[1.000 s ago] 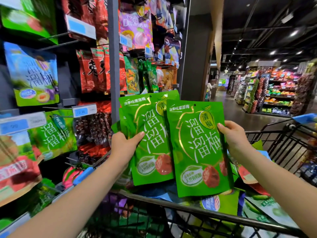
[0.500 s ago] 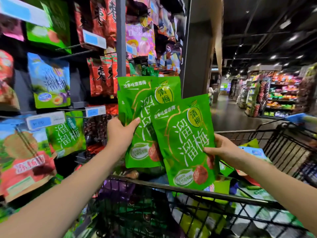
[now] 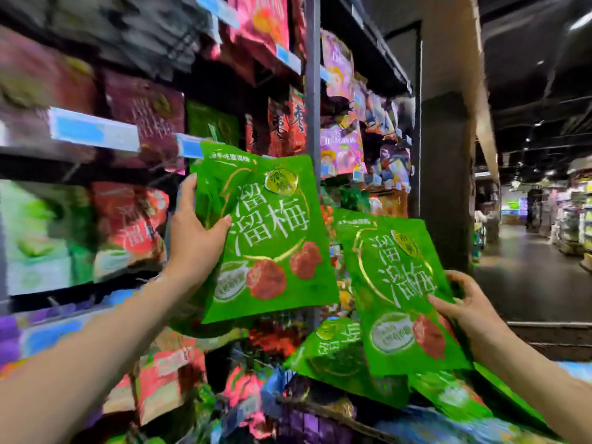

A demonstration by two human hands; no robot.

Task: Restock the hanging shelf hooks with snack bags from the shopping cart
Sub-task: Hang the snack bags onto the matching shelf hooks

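Two hands each hold up a green plum-snack bag in front of a blurred hanging snack shelf.

The left hand (image 3: 195, 241) grips the left edge of the first green bag (image 3: 269, 245), thumb curled over its front, raised before the shelf's grey upright post (image 3: 312, 91). The right hand (image 3: 464, 307) pinches the right edge of the second green bag (image 3: 394, 283), which is lower and to the right. More green bags (image 3: 336, 352) lie just beneath it. Blurred packets hang behind blue price tags (image 3: 96, 133).
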